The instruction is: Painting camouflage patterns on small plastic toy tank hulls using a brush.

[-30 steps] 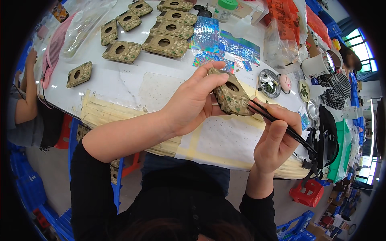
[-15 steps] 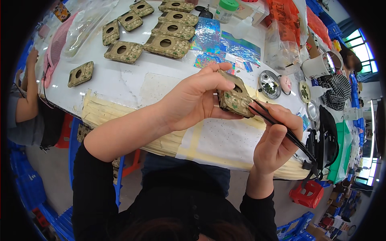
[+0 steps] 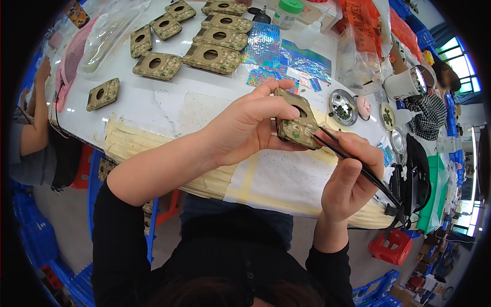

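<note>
Left hand (image 3: 250,125) up over the white table (image 3: 169,102), curled around a small camouflage piece (image 3: 295,122) with a round hole in it. Thumb pressed on the near side, pointer finger (image 3: 271,88) stretched along the top edge, other fingers tucked behind and mostly hidden. Piece held tight, tilted, up in the air and not touching the table.

Right hand (image 3: 350,171) just beside it, lower and to the right. Fingers pressed close together, pinching black tweezers (image 3: 358,166). Tweezer tips touching the lower right edge of the piece. Long back end of the tweezers sticking out past the hand toward the right. Cannot tell if anything tiny sits between the tips.

Under both hands, a white sheet (image 3: 286,179) with little dark specks, lying on yellow tape strips (image 3: 133,140) along the table edge.

Farther back on the table, more camouflage pieces (image 3: 204,51) with holes, lying flat in a bunch, and one alone (image 3: 102,94) off to the left. Shiny rainbow foil sheets (image 3: 286,59) near them. Small round dish (image 3: 341,106) with green bits just past the hands. Bottle with a green cap (image 3: 287,11) at the far edge.

Another person's arm (image 3: 33,123) at the far left side.
</note>
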`<state>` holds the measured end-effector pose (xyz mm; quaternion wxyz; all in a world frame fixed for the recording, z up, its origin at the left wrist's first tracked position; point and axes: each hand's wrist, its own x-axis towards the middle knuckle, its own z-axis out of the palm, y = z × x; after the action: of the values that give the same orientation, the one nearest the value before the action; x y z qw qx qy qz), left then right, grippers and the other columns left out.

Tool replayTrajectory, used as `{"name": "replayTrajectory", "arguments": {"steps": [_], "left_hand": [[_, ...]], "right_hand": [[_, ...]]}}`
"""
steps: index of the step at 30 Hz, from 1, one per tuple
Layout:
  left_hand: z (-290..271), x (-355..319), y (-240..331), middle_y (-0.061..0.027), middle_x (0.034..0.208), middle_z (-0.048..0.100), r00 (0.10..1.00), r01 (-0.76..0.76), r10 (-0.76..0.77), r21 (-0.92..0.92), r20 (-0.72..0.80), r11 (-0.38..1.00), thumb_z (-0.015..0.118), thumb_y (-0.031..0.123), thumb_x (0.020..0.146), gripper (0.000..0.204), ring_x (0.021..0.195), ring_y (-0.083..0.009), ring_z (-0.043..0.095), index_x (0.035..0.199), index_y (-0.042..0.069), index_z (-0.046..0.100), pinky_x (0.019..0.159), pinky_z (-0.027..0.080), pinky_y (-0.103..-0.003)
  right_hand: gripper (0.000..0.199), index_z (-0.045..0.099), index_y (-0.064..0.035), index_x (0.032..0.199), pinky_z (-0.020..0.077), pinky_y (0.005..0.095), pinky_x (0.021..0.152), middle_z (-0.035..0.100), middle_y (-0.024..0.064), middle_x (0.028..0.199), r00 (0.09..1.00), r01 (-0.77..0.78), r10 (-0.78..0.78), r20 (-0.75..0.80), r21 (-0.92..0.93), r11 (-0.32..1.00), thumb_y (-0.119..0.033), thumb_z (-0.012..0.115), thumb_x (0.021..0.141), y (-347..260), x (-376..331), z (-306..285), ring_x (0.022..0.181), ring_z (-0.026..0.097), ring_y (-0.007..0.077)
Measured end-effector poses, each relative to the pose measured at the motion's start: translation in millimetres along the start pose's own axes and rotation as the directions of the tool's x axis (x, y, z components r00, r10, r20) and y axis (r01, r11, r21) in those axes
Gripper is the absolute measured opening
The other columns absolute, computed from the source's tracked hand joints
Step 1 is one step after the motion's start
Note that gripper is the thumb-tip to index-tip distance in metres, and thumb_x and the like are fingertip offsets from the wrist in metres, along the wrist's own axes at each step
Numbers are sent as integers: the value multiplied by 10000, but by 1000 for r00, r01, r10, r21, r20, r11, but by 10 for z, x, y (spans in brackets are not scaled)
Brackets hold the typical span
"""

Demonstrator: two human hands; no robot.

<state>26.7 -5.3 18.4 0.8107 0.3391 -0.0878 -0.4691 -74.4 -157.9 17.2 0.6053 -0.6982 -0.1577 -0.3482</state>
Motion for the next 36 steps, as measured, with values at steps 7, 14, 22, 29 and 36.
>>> {"name": "replayTrajectory", "arguments": {"steps": [7, 14, 22, 29, 36], "left_hand": [[5, -6, -3, -127, 1203, 526, 1000, -1, 1, 32, -8, 999, 500, 121, 866, 547, 1093, -248, 565, 1353, 124, 251, 930, 465, -474], [-21, 38, -3, -144, 1228, 511, 999, -33, 31, -75, -17, 997, 435, 203, 927, 485, 1119, -291, 553, 1368, 122, 251, 932, 469, -464], [-2, 50, -9, -174, 1265, 491, 992, -90, 94, 39, -89, 995, 345, 236, 977, 452, 1123, -346, 546, 1398, 121, 228, 903, 499, -434], [-17, 78, -63, -186, 1253, 498, 995, -42, 45, 29, -88, 999, 344, 229, 977, 432, 1119, -349, 548, 1385, 125, 246, 895, 507, -432], [12, 54, -67, -186, 1251, 499, 998, -13, 12, 0, -68, 1000, 350, 224, 976, 439, 1115, -350, 551, 1388, 128, 235, 879, 516, -438]], "right_hand": [[263, 510, 66, 1021, 520, 349, 792, 600, 216, 986, 1000, 2, -2, 0, 4, 1000, -180, 525, 930, -9, -8, 10, 867, 650, 282], [369, 491, 50, 1001, 527, 396, 813, 580, 180, 866, 987, 73, -86, -138, -101, 992, -314, 450, 959, -106, 33, -140, 748, 636, 243], [59, 597, -5, 905, 440, 309, 790, 562, 113, 811, 991, -125, 47, -122, -787, 604, -13, 546, 876, -173, -52, -467, 820, 549, 216], [188, 654, -40, 844, 445, 361, 751, 566, 105, 761, 998, 18, 48, 40, -918, 395, -46, 750, 683, -58, -59, -436, 795, 549, 288], [148, 656, -34, 806, 450, 350, 737, 578, 98, 748, 1000, 4, 1, 5, -907, 420, -24, 739, 685, -91, -19, -414, 759, 559, 274]]}}
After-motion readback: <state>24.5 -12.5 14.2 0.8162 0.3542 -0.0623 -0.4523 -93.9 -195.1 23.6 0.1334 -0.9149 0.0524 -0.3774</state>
